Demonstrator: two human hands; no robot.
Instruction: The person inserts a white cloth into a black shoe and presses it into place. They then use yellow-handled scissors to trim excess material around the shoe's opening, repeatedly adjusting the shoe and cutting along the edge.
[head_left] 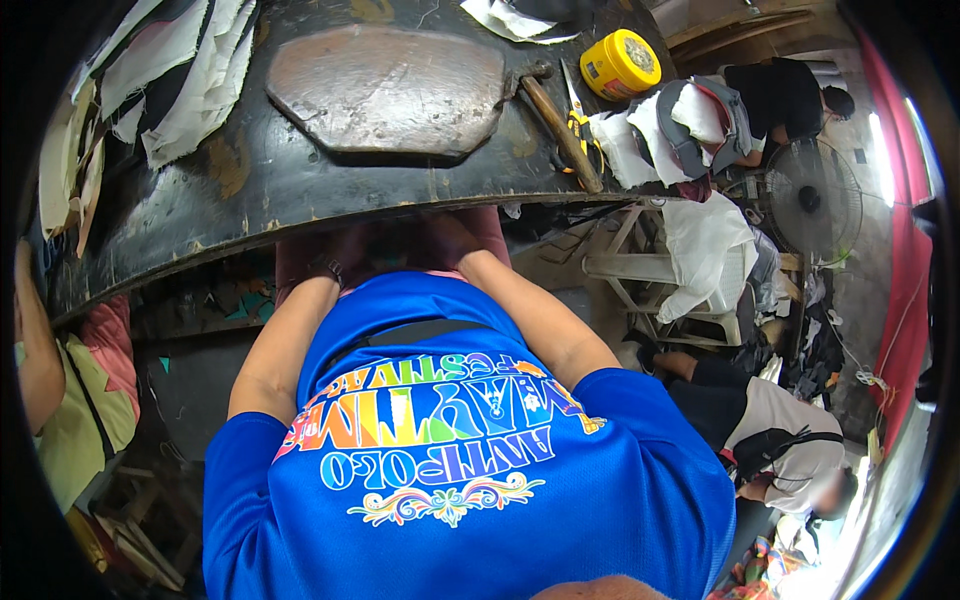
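Observation:
Both my forearms reach under the front edge of the dark worktable (230, 215). My left hand (346, 246), with a dark band at the wrist, rests in shadow over my lap. Close by, my right hand (450, 236) lies near my other thigh, also in shade. The fingers of both are too dark and covered to make out. On the tabletop in front of me lies a worn, flat, many-sided slab (390, 90). Right of it are a wooden-handled hammer (560, 130) and yellow-and-black-handled scissors (577, 120).
A yellow tub (620, 65) and curved grey-and-white pieces (690, 125) sit at the table's right. White and black fabric pieces (205, 75) pile up at left. A white plastic stool (720, 285), a fan (812, 195) and other people (790, 440) are nearby.

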